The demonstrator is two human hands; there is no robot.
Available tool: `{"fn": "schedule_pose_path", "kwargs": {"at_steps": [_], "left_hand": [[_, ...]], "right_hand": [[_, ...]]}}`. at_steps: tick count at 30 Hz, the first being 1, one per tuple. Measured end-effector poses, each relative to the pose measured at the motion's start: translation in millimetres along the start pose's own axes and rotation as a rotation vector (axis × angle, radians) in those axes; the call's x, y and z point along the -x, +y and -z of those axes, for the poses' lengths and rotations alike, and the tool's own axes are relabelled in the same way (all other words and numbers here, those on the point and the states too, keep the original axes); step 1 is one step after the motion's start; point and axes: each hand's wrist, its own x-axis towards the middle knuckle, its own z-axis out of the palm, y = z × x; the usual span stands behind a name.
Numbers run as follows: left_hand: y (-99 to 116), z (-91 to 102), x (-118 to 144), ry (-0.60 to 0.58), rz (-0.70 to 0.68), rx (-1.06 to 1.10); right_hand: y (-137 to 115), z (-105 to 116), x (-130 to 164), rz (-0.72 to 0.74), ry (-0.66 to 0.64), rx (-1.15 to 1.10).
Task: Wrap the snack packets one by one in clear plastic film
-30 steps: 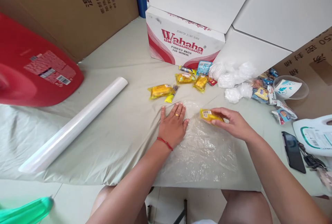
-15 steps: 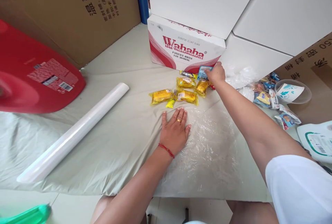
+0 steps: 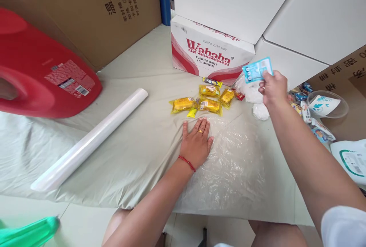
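The blue packet (image 3: 257,69) is up in the air, pinched at its right edge by the right hand (image 3: 273,88), whose grip is closed on it between thumb and fingers; it hangs above the white crumpled wraps (image 3: 253,93) and in front of the Wahaha box (image 3: 210,53). Below and to the left, the left hand (image 3: 197,142) lies flat, fingers spread, holding nothing and pressing the left edge of a clear plastic sheet (image 3: 231,163) against the table (image 3: 137,140). The sheet reaches close to the table's near edge, and its middle is bare. Just beyond the left fingertips lies a cluster of yellow snack packs (image 3: 204,100), touching one another. Farther left a white roll (image 3: 91,138) lies slantwise, with open cloth between it and the hand. A red jug (image 3: 42,79) lies at the far left. To the right, near the edge of view, sit more small packets (image 3: 311,121) and a clear bowl (image 3: 328,106).
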Motion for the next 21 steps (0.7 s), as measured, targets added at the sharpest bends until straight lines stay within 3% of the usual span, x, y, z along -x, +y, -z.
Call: {"fn": "schedule_pose_path", "kwargs": {"at_steps": [2,5,8,10,12,15,18,21], "left_hand": [[0,0.6,0,-0.003,0.003,0.006],[-1,1.8,0,-0.003,0.010,0.007],[-1,3.0,1,0.000,0.002,0.005],[-1,3.7,1,0.003,-0.001,0.001],[0,4.3,0,0.004,0.006,0.000],[0,4.8,0,0.002,0.014,0.000],[1,5.1,-1,-0.001,0.006,-0.003],[2,5.2,-1,-0.006,0.015,-0.012]], "right_hand": [[-2,21,34,-0.113,-0.023,-0.098],[-4,37,109,-0.268,-0.114,-0.213],[-12,34,189,-0.689,-0.222,-0.542],[-22,28,229,-0.824,-0.237,-0.656],[-32,25,255,-0.896,-0.342,-0.694],[-38,30,261,-0.864,-0.508,-0.493],[-25,37,231,-0.623,-0.416,-0.109],[-1,25,172,-0.344,-0.346,0.200]]}}
